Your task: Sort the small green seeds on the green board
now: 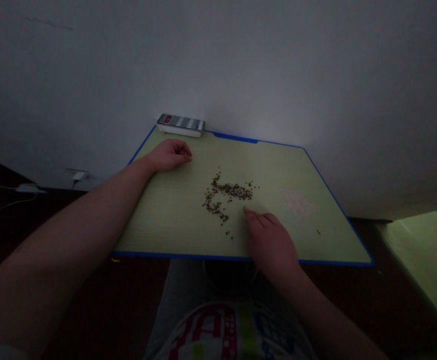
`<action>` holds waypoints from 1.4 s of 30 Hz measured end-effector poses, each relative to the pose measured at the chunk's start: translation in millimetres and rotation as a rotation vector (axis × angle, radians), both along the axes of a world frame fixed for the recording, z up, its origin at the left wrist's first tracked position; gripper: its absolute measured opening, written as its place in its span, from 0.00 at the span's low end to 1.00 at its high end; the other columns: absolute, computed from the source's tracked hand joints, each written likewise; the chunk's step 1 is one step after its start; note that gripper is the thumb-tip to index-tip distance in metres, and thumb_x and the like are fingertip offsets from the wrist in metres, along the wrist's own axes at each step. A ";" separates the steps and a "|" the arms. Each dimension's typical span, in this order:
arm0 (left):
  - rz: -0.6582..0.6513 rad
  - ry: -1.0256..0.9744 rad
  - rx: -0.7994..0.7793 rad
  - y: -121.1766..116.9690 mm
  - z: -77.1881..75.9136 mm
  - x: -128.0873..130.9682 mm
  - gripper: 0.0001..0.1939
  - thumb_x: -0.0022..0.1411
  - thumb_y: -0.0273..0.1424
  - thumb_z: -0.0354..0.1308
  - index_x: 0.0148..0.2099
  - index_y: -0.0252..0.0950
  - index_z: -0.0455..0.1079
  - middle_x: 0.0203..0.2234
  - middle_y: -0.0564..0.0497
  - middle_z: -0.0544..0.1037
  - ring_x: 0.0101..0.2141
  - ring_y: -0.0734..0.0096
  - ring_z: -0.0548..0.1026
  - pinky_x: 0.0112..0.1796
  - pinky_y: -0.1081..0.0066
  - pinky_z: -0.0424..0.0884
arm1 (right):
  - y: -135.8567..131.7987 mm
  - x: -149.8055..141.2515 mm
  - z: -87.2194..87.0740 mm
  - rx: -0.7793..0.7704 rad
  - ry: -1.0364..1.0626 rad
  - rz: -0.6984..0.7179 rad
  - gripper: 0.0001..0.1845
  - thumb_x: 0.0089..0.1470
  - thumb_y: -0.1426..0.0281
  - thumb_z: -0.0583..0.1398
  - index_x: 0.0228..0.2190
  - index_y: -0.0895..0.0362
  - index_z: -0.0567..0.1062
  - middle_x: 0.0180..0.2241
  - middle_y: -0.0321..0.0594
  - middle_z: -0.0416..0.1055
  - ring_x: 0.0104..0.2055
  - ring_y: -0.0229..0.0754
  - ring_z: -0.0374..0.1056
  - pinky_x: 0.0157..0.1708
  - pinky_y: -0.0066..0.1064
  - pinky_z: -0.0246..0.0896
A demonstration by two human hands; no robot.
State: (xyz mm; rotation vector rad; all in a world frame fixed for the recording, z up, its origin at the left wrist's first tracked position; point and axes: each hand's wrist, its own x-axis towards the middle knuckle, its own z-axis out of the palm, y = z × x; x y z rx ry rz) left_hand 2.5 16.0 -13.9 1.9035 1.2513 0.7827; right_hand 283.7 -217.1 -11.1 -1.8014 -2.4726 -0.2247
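Observation:
On a pale yellow-green tabletop [165,215] with blue edging lies a loose scatter of small dark brown grains [233,190], like peppercorns or seeds. My right hand [271,244] is just right of their near side, its fingers closed and tips low at the surface. A small dark speck shows at those fingertips, too small to name. My left hand [169,155] rests on the tabletop's far left part, fingers curled and thumb drawn in; whatever lies inside them, if anything, is hidden. To the right spreads a thin patch of pale pinkish bits [297,201].
A white box-shaped device [180,126] with a dark labelled top stands at the back left corner, close to the wall [241,65]. One thin dark sliver [318,232] lies near the right front. Cables and a plug [79,176] are at the wall's lower left.

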 end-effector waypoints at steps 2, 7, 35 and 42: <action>0.004 0.003 0.004 0.3 -0.1 0.2 0.09 0.48 0.33 0.64 0.31 0.33 0.72 0.18 0.56 0.68 0.21 0.78 0.63 0.24 0.74 0.57 | 0.6 10.2 2.0 0.006 0.015 -0.038 0.27 0.55 0.84 0.52 0.55 0.70 0.74 0.49 0.56 0.78 0.46 0.52 0.73 0.48 0.43 0.70; -0.005 0.008 0.015 0.7 -0.5 0.0 0.09 0.48 0.33 0.64 0.31 0.33 0.73 0.18 0.56 0.69 0.21 0.78 0.63 0.24 0.74 0.57 | -10.9 21.9 5.3 0.056 0.157 0.141 0.26 0.54 0.83 0.52 0.52 0.66 0.77 0.46 0.50 0.80 0.45 0.48 0.74 0.49 0.39 0.71; 0.011 0.014 -0.010 -2.2 3.1 1.8 0.09 0.47 0.33 0.64 0.31 0.34 0.72 0.17 0.56 0.68 0.20 0.78 0.63 0.23 0.74 0.56 | -23.5 10.7 5.5 0.064 0.360 0.392 0.26 0.52 0.83 0.52 0.50 0.64 0.77 0.43 0.49 0.81 0.43 0.47 0.74 0.46 0.41 0.73; 0.001 0.008 0.018 0.4 0.2 -0.2 0.09 0.47 0.34 0.64 0.31 0.34 0.72 0.18 0.56 0.68 0.21 0.78 0.64 0.24 0.74 0.57 | -11.4 2.6 2.6 0.041 0.368 0.363 0.25 0.53 0.83 0.52 0.51 0.63 0.77 0.43 0.49 0.81 0.43 0.47 0.73 0.46 0.41 0.73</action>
